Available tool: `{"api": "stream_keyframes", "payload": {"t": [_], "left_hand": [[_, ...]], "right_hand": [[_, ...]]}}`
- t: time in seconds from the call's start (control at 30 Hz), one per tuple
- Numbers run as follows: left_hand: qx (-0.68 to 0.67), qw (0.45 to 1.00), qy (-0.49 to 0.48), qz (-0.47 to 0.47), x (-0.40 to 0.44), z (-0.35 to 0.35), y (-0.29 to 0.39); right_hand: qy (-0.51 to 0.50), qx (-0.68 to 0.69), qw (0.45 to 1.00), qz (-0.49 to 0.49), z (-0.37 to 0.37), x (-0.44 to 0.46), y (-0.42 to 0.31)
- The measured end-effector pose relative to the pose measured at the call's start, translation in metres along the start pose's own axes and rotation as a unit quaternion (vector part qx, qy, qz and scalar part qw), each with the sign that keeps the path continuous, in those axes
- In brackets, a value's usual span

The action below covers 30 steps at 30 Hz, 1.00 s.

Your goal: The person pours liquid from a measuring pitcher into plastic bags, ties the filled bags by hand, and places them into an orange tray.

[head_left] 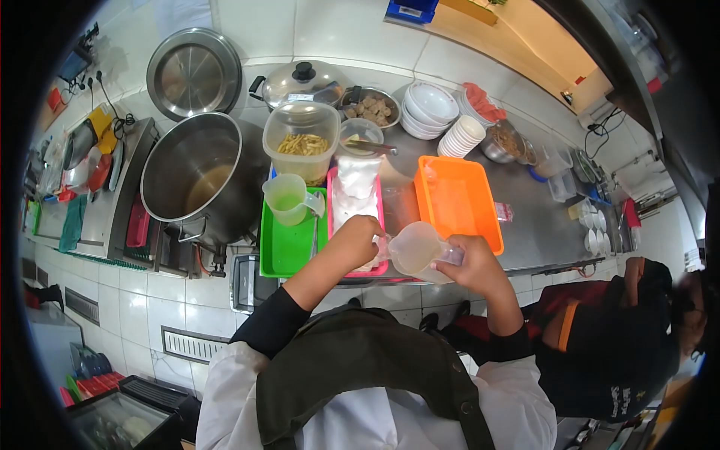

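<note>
My right hand (472, 262) grips the handle of a translucent plastic measuring jug (415, 249), tilted toward my left hand. My left hand (361, 238) is closed on what looks like a clear plastic bag (384, 247), close to the jug's rim. Beneath my left hand lies a pink tray (380, 202) with white plastic bags (357, 180) in it. To its left, a green tray (279, 247) holds a second jug (288, 199) with pale green liquid and a ladle (315, 229). An orange tub (457, 196) stands to the right of the pink tray.
A large steel pot (191, 165) with brownish liquid stands left. Behind the trays are a plastic tub of cut yellowish food (301, 139), a lidded pot (300, 84), white bowls (430, 109) and stacked cups (461, 136). Another person (615, 337) is close on my right.
</note>
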State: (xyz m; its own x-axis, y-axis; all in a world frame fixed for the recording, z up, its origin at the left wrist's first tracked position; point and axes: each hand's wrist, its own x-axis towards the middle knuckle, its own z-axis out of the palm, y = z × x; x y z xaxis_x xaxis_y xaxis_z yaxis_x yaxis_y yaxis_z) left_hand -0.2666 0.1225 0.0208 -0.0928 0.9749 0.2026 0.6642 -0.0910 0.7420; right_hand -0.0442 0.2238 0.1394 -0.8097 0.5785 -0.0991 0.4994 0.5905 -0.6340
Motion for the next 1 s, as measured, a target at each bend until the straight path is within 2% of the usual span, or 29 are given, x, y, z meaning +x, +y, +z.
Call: {"api": "stream_keyframes", "payload": {"t": [0.67,0.77,0.87,0.97,1.0], "left_hand": [[0.012,1.0,0.006,0.006,-0.002,0.002,-0.006],[0.009,1.0,-0.002,-0.002,-0.001,0.001,-0.006],[0.001,1.0,0.003,-0.003,-0.001,0.003,-0.01],[0.0,1.0,0.013,0.017,-0.002,0.003,-0.013],[-0.012,1.0,0.014,0.01,-0.002,0.003,-0.016]], "right_hand": [[-0.009,-0.007,1.0,0.02,0.0,0.005,-0.001],[0.018,-0.019,0.999,-0.02,0.004,0.004,0.008],[0.014,0.005,1.0,-0.015,0.003,0.002,0.006],[-0.007,0.108,0.991,0.075,0.004,-0.001,0.009],[-0.003,0.122,0.99,0.072,0.007,-0.002,0.018]]}}
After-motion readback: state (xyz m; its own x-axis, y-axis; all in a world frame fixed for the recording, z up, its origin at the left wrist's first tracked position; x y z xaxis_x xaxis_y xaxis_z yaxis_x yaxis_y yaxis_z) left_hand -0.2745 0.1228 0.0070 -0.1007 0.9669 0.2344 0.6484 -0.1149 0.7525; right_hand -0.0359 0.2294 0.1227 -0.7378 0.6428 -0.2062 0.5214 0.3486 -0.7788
